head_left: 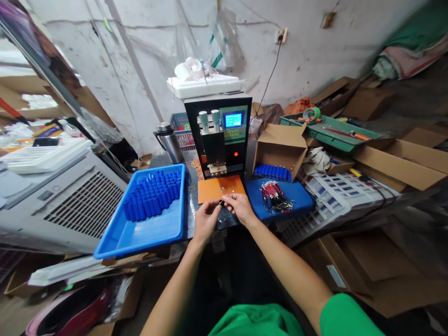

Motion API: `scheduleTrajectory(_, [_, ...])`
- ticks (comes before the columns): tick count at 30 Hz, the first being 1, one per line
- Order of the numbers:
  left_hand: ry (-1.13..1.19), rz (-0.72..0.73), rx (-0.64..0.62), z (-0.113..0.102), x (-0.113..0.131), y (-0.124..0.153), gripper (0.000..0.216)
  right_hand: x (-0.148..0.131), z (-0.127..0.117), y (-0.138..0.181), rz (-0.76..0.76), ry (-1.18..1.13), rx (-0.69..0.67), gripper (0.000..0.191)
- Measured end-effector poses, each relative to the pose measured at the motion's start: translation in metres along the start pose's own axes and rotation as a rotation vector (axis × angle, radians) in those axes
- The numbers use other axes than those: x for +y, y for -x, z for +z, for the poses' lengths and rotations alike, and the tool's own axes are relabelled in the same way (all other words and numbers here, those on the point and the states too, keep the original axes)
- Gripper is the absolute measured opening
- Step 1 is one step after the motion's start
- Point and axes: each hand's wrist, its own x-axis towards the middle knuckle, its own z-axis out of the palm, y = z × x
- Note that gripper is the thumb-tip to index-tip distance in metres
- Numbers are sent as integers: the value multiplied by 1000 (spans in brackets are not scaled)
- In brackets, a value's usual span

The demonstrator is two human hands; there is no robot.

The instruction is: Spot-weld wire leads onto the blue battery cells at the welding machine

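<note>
My left hand [207, 218] and my right hand [239, 208] meet at the front edge of an orange board [210, 190], fingertips pinched close together. Between them is a small dark piece [221, 203], too small and blurred to name. Just behind the board stands a black spot-welding machine [191, 126] with a lit display [234, 120] and its electrode tips [217, 169] above the board. To the right, a bundle of red and black wire leads [276, 196] lies on a blue pad [257, 205]. Blue cylindrical battery cells [150, 196] stand grouped in a blue tray [140, 235] on the left.
An open cardboard box [280, 137] holding more blue cells [272, 172] sits behind the pad. A steel thermos [170, 143] stands behind the tray. Farther right are a green tray [336, 133] with tape and tools, and a white plastic crate [325, 207]. A grey vented unit [80, 200] borders the left.
</note>
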Motion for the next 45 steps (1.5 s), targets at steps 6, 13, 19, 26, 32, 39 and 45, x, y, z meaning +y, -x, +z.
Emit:
scheduleTrajectory(6, [-154,73,37,2,0,2,27,4,-1,-1,-14,42,2,34])
scheduleTrajectory(13, [-144,37,24,3,-5,-1,24,6,-3,-2,-64,102,-40,34])
scheduleTrajectory(19, [-52,0,53,1,-5,-3,26,4,-3,2,-57,75,-124,29])
scheduleTrajectory(26, [-24,9,28,-2,-7,-5,28,4,-5,1,-33,76,-139,32])
scheduleTrajectory(32, [-41,-5,7,0,-3,0,29,4,-4,-1,-59,149,-170,34])
scheduleTrajectory(39, [-238,81,89,-39,2,-2,25,1,-13,-14,-242,331,-56,35])
scheduleTrajectory(45, [-1032,-25,301,-134,5,-28,31,9,-21,-42,-309,407,48,40])
